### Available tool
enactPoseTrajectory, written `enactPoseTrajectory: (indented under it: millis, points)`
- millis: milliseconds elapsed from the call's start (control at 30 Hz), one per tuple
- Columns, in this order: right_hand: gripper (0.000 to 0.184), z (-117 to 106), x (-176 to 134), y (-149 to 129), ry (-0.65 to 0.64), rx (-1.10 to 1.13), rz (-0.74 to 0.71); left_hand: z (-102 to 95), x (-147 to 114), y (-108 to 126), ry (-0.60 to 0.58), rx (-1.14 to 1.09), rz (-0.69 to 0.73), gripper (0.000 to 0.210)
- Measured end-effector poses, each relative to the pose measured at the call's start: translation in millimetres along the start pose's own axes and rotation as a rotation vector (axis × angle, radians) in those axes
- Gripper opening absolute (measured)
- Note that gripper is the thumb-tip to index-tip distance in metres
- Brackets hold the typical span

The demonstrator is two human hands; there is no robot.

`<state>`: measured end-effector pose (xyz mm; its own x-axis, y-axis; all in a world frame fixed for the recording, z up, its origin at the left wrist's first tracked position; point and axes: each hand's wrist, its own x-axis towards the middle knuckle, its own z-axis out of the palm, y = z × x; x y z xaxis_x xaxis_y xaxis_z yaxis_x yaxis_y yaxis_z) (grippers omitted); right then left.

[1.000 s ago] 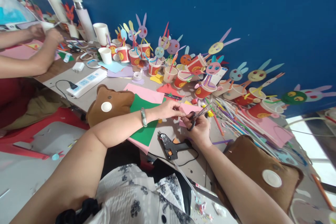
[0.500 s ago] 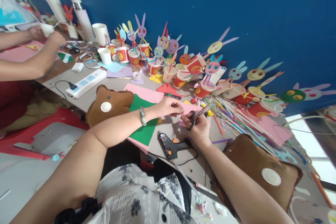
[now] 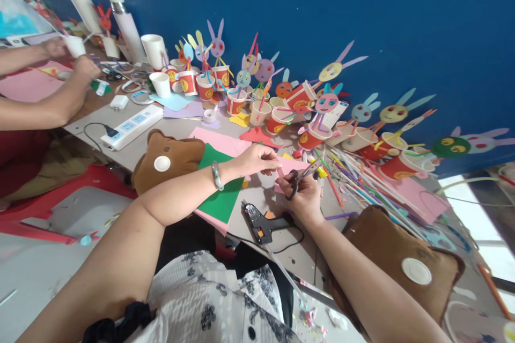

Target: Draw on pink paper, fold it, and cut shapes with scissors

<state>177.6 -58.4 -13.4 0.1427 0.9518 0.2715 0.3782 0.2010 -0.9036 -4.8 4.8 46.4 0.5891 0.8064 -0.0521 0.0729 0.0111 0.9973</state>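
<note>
My right hand (image 3: 302, 191) is closed around a pair of dark-handled scissors (image 3: 295, 185), blades pointing up and to the right. Just to its left, the fingertips of my left hand (image 3: 261, 161) pinch a small strip of pink paper (image 3: 280, 170), which hangs close to my right thumb. Below both hands a black hot glue gun (image 3: 261, 222) lies on the table. A green sheet (image 3: 220, 198) rests under my left wrist, over a larger pink sheet. Pink paper (image 3: 295, 165) also lies behind the scissors.
Paper cups (image 3: 277, 119) with paper rabbit heads line the blue wall. Pipe cleaners (image 3: 354, 177) lie to the right. Brown cushions (image 3: 398, 262) sit on both sides, and a power strip (image 3: 132, 127) is left. At far left a co-worker's hands hold a white cup (image 3: 75, 45).
My left hand has drawn slightly left, away from my right hand, and the pink strip shows between them. The co-worker's hands and cup have shifted a little.
</note>
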Motion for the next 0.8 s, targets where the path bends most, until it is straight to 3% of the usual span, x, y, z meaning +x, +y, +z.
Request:
enactPoseTrajectory:
  millis: [100,400,567,800]
  points:
    - [0.016,-0.2,-0.3,-1.1,-0.007,-0.017,-0.011,-3.3,-3.9,6.1,0.034,-0.005,-0.019,0.014]
    - [0.015,-1.0,-0.5,3.6,-0.019,0.047,0.023,3.1,-2.2,5.5,-0.016,-0.026,-0.065,0.01]
    - [0.014,-1.0,-0.6,-3.5,-0.041,0.013,-0.012,0.9,-1.4,5.5,-0.008,-0.03,-0.026,0.009]
    - [0.02,-0.7,-0.5,-6.7,0.002,-0.009,0.001,-0.5,10.8,-16.6,-0.07,0.072,0.103,0.01]
